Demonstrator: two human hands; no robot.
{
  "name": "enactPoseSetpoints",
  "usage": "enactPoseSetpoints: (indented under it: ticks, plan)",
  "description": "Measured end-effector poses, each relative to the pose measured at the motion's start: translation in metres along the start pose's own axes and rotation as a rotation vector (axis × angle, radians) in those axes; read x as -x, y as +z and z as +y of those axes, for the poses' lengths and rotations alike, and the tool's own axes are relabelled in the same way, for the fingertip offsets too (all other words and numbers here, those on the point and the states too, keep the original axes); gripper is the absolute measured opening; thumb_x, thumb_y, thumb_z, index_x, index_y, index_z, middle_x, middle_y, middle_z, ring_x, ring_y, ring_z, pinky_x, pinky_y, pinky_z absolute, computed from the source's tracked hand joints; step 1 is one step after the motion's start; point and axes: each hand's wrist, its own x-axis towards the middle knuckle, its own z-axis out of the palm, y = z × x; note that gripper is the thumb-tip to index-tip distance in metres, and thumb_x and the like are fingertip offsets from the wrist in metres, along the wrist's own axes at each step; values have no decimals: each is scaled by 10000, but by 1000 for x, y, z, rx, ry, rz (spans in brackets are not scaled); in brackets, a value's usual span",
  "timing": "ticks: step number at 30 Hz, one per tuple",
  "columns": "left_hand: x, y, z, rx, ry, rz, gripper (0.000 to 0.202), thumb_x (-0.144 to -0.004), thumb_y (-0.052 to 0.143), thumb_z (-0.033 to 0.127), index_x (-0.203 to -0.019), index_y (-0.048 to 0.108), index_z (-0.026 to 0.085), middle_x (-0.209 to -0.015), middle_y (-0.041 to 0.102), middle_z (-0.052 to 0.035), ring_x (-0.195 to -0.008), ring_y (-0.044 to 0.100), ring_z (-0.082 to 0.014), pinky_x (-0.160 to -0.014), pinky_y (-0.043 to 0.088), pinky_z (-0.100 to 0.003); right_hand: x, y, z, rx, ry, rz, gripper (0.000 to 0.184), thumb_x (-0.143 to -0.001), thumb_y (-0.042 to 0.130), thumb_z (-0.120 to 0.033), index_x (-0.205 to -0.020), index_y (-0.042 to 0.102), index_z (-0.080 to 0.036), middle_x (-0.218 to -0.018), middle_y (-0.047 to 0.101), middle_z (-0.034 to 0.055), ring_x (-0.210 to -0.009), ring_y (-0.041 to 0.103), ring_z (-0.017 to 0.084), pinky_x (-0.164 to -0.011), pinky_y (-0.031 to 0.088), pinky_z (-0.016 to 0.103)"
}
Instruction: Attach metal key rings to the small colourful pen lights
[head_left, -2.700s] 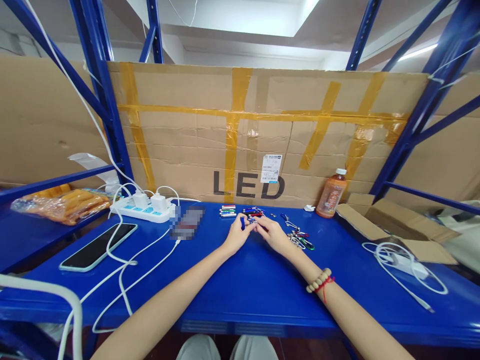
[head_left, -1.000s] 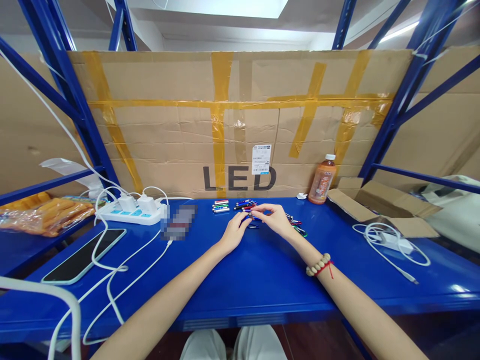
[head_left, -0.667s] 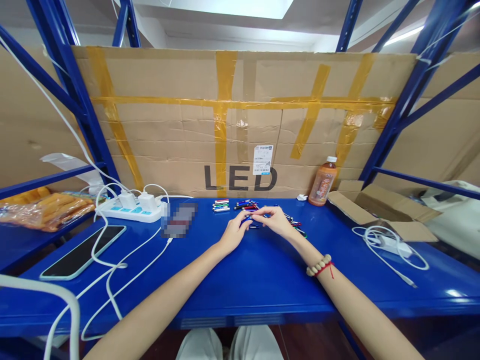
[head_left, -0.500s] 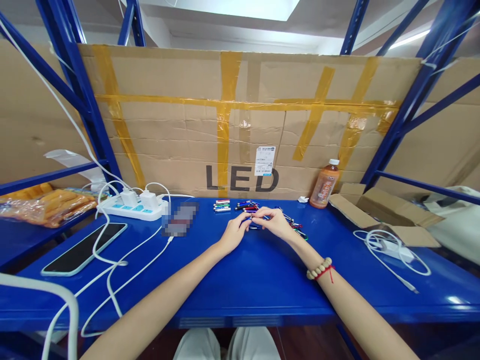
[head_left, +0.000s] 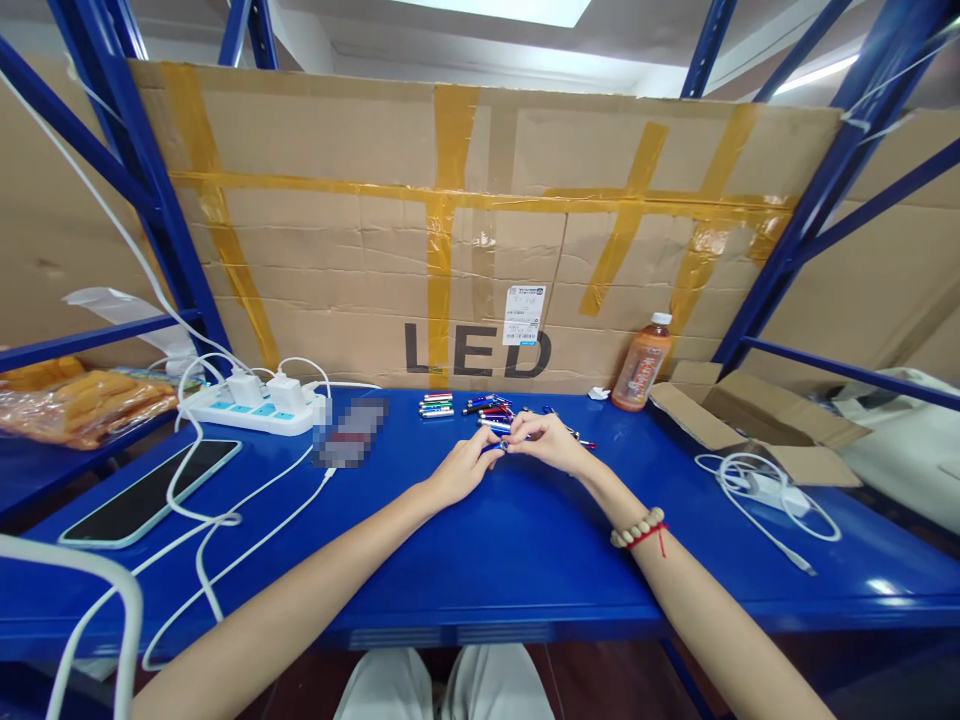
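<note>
My left hand (head_left: 466, 468) and my right hand (head_left: 551, 446) meet over the middle of the blue table, thumbs and fingertips pinched together. Between them is a small blue pen-shaped piece (head_left: 493, 446), mostly covered by the fingers. Just behind the hands lies a loose pile of short metallic pen-shaped sticks (head_left: 489, 405) in blue, red and silver, partly hidden by my right hand. Left of that pile, several similar sticks (head_left: 436, 406) lie in a neat stack, side by side.
Left are a white power strip (head_left: 251, 412), a phone (head_left: 154, 494), a blurred-out device (head_left: 351, 432) and trailing white cables. Right stand an orange drink bottle (head_left: 643, 364) and an open cardboard box (head_left: 757, 405), with a coiled cable (head_left: 776, 497) before it. A taped cardboard panel (head_left: 360, 270) closes the back.
My hands remain pinched together, now slightly nearer to me relative to the pile, and the blue piece shows more between the fingertips. The whole view has shifted slightly.
</note>
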Motion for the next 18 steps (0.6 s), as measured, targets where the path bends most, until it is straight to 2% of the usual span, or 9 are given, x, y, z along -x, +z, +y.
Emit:
enactPoseSetpoints:
  ticks: [7, 10, 14, 18]
  plan:
    - [1, 0, -1, -71, 13, 20, 156, -826, 404, 311, -891, 488, 197, -719, 573, -7, -684, 539, -147, -638, 363, -224, 0, 0, -5, 61, -6, -5, 260, -629, 673, -384, -573, 617, -136, -646, 511, 34, -621, 482, 108, -603, 410, 260]
    - [2, 0, 2, -97, 15, 59, 140, -811, 427, 291, -877, 516, 206, -803, 592, -23, -767, 549, -168, -640, 370, -225, 0, 1, -7, 82, -8, -2, 288, -626, 668, -404, -552, 591, -137, -616, 509, 29, -601, 475, 109, -586, 402, 257]
    - [2, 2, 2, -144, 31, 136, 116, -798, 449, 256, -859, 534, 207, -900, 594, -31, -837, 547, -173, -715, 387, -240, 0, 5, -8, 108, -16, 29, 308, -658, 631, -421, -555, 575, -137, -611, 523, 33, -594, 477, 110, -579, 391, 255]
    - [2, 2, 0, -169, 43, 190, 120, -805, 458, 268, -850, 547, 201, -913, 588, -40, -871, 542, -175, -764, 396, -249, -1, 8, -8, 137, -7, 60, 313, -684, 604, -414, -544, 575, -136, -600, 520, 30, -584, 469, 105, -583, 381, 249]
